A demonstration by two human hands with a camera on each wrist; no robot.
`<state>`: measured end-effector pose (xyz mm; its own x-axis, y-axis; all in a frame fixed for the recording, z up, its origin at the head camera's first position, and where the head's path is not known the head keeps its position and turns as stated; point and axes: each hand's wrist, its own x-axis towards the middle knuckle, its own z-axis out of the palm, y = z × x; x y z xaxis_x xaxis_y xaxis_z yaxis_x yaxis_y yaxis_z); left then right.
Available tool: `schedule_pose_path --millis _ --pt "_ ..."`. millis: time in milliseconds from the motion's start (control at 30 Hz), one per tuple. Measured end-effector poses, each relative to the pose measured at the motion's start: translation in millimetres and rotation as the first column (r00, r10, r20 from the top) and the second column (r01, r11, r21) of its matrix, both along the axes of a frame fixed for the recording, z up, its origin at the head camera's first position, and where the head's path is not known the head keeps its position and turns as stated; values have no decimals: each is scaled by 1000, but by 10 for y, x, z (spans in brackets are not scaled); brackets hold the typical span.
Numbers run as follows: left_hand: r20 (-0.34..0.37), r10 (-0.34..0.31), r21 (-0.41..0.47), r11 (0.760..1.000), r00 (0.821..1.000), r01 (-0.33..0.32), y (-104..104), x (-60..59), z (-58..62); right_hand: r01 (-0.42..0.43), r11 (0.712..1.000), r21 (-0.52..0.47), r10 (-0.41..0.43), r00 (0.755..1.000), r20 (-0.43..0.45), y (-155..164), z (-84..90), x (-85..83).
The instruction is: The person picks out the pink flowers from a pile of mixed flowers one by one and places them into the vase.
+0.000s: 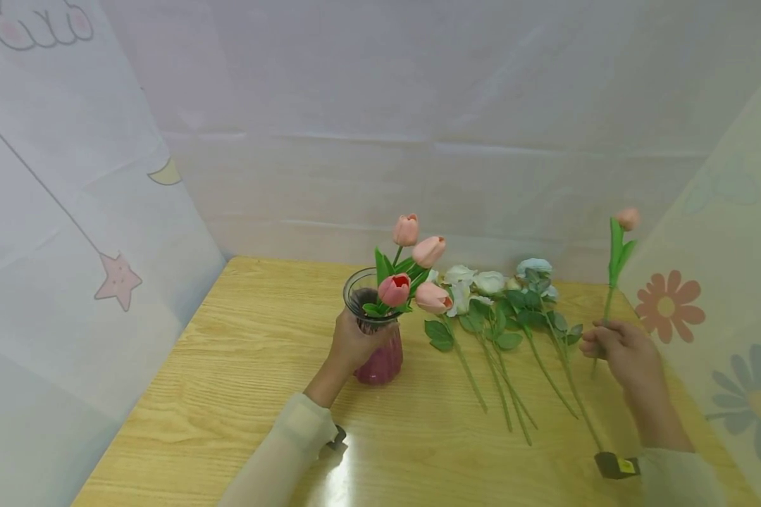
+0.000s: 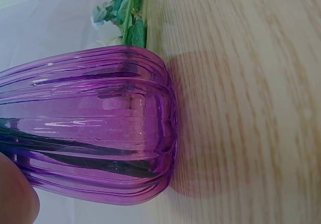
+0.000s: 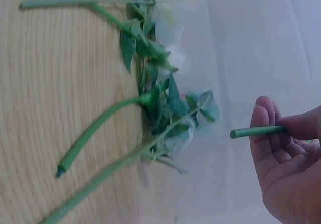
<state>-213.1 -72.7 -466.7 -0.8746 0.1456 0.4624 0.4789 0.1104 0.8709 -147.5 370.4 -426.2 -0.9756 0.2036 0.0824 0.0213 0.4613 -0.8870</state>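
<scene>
Left hand [image 1: 354,343] wraps its fingers round the ribbed purple glass vase [image 1: 378,338] on the wooden worktop [image 1: 241,366] — four pink tulips [image 1: 418,271] in it. Right hand [image 1: 621,348] pinches one pink tulip stem [image 1: 616,271] — upright, bloom on top.

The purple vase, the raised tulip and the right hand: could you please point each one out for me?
purple vase [image 2: 100,128]: left wrist view, ribbed glass body.
raised tulip [image 1: 628,218]: head view, pink bud.
right hand [image 1: 624,352]: head view, back of the hand.
</scene>
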Motion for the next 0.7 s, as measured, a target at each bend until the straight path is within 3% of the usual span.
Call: schedule_pose_path --millis 200,400,700 --pt "-2 3 0 1000 1000 -3 3 -1 -1 -42 995 -93 36 997 -67 -165 62 19" --pt "-2 6 6 1000 1000 -6 5 -3 -10 -120 950 -289 70 981 -179 -333 124 28" --pt "-10 13 -7 1000 1000 -13 -2 -13 -14 -207 901 -381 97 952 -289 -678 279 82"
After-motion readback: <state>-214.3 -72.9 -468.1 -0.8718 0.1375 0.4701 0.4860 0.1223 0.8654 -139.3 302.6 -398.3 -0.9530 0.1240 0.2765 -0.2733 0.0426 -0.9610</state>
